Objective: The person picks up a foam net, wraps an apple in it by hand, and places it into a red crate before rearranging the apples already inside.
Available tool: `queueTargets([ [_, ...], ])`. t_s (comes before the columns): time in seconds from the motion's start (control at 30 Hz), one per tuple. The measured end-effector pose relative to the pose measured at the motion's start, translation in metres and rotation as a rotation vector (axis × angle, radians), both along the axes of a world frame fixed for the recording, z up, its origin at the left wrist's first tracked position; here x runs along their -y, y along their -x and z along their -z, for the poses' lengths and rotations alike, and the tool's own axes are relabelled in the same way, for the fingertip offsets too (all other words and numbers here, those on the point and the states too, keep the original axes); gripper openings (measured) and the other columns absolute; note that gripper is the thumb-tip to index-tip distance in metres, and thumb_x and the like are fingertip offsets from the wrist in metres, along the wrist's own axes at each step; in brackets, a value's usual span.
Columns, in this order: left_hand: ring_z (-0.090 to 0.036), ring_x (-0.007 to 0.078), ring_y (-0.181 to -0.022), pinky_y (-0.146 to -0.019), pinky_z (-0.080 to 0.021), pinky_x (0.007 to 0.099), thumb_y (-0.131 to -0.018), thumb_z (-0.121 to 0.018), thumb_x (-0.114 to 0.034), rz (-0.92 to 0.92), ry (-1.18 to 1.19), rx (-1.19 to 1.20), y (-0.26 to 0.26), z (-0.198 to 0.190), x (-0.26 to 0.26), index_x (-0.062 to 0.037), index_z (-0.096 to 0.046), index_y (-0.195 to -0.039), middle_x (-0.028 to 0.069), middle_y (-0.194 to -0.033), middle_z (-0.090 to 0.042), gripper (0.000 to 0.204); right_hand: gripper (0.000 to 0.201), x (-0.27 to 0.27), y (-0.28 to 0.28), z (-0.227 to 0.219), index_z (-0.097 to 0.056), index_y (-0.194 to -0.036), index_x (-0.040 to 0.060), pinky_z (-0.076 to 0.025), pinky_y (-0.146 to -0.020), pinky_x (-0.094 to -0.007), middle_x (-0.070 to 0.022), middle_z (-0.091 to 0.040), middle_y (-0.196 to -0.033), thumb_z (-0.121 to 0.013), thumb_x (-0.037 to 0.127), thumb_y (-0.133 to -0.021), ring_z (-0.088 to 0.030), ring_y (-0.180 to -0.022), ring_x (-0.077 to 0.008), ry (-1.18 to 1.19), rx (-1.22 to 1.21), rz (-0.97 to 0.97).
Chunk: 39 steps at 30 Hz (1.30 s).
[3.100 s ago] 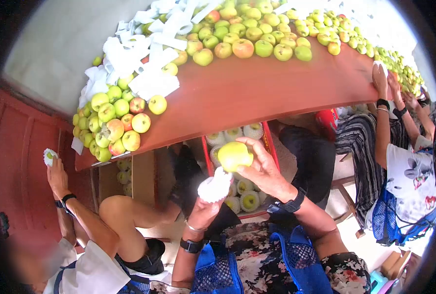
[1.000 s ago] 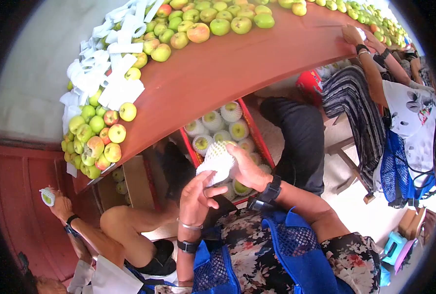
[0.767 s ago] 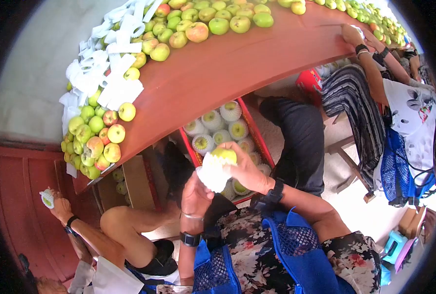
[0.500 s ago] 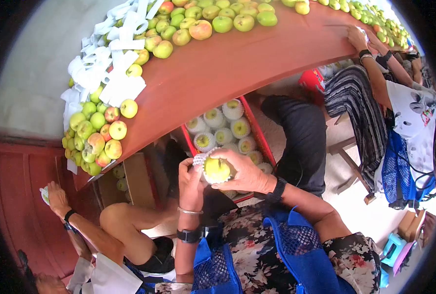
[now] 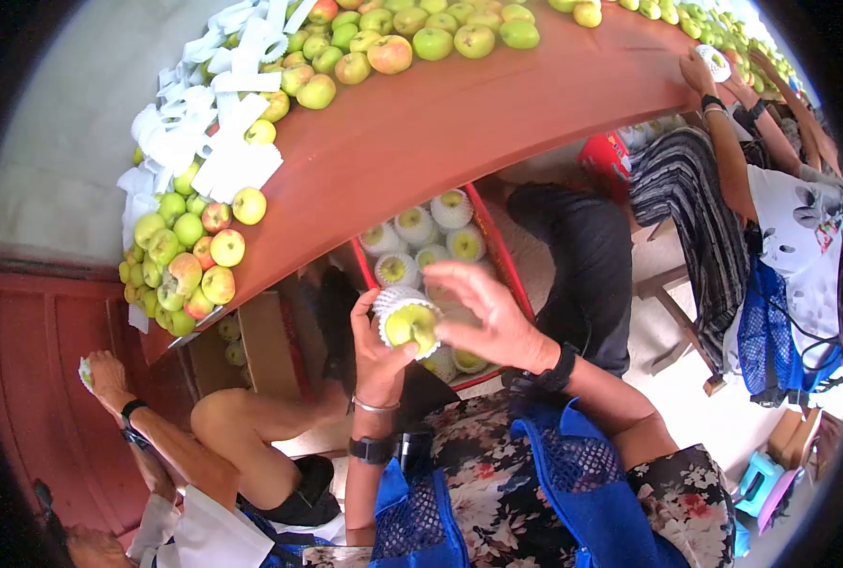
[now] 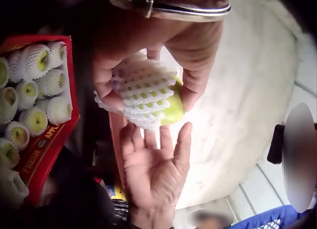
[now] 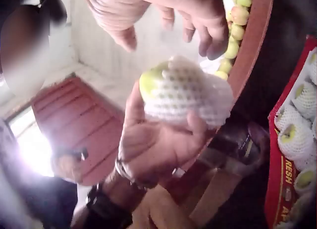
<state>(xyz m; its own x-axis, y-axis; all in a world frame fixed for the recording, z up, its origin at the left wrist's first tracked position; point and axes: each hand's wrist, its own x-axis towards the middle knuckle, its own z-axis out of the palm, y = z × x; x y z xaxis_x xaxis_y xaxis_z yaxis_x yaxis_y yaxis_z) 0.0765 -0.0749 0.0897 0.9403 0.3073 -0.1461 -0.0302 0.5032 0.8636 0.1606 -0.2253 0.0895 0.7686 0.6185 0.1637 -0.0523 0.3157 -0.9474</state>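
- One wrapped apple (image 5: 409,325) was held in the left hand (image 5: 376,352); the right hand (image 5: 486,317) hovered beside it, fingers spread.
- One red crate (image 5: 503,263) was there, about six netted apples (image 5: 452,208) showing in it.
- One long table (image 5: 459,123) was there, bare apples (image 5: 199,256) on it too many to count.
- One heap of white foam nets (image 5: 215,142) was there.
- At least three other people were seated; one more netted apple (image 5: 86,372) was in a neighbour's hand.
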Motion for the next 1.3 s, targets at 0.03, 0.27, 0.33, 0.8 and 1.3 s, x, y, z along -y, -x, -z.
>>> queueTargets([
  [0.03,-0.051,0.021,-0.105,-0.093,-0.042,0.0344,-0.06,-0.075,-0.004,0.004,-0.03,0.001,0.0,0.001,0.001,-0.0059,-0.032,-0.126,0.0094,-0.115,-0.048,0.079,0.053,0.002,-0.006,-0.001,-0.043,-0.123,0.0054,-0.041,-0.091,-0.0306,-0.0065,-0.044,-0.125,-0.068,0.006,-0.077,-0.044,-0.113,-0.0137,0.048,-0.076,-0.018],
  [0.27,-0.053,0.0171,-0.102,-0.091,-0.043,0.0314,-0.062,-0.073,0.0,0.038,-0.027,0.071,0.007,0.004,-0.005,-0.0046,-0.044,-0.118,0.0051,-0.109,-0.052,0.063,0.023,-0.003,-0.007,0.012,-0.057,-0.105,0.0016,-0.047,-0.074,-0.0243,-0.0044,-0.059,-0.097,-0.061,0.005,-0.083,-0.055,-0.089,-0.0084,0.128,-0.099,-0.155],
  [0.33,-0.052,0.017,-0.101,-0.09,-0.043,0.0312,-0.063,-0.072,0.0,0.032,-0.137,0.013,0.007,0.0,-0.004,-0.004,-0.044,-0.119,0.0051,-0.109,-0.052,0.062,0.016,-0.004,-0.004,0.016,-0.058,-0.098,0.0014,-0.047,-0.07,-0.0259,-0.0068,-0.06,-0.088,-0.06,0.005,-0.082,-0.057,-0.081,-0.0125,0.145,-0.004,-0.065],
  [0.8,-0.048,0.0168,-0.107,-0.093,-0.04,0.0312,-0.069,-0.065,0.006,-0.068,-0.124,-0.024,-0.001,0.009,0.009,-0.0027,-0.043,-0.122,0.0056,-0.115,-0.048,0.057,0.009,-0.007,0.0,0.012,-0.056,-0.089,0.0035,-0.045,-0.062,-0.0356,-0.0148,-0.055,-0.075,-0.057,0.004,-0.08,-0.058,-0.07,-0.0295,0.333,0.459,0.27],
  [1.3,-0.048,0.0188,-0.109,-0.096,-0.039,0.034,-0.069,-0.071,0.003,-0.108,-0.235,0.177,-0.002,0.007,0.006,-0.0047,-0.042,-0.12,0.0066,-0.116,-0.049,0.059,0.051,-0.003,-0.003,-0.013,-0.049,-0.118,0.0051,-0.048,-0.089,-0.0354,-0.01,-0.048,-0.123,-0.072,0.009,-0.072,-0.052,-0.109,-0.0194,0.249,0.006,-0.042],
])
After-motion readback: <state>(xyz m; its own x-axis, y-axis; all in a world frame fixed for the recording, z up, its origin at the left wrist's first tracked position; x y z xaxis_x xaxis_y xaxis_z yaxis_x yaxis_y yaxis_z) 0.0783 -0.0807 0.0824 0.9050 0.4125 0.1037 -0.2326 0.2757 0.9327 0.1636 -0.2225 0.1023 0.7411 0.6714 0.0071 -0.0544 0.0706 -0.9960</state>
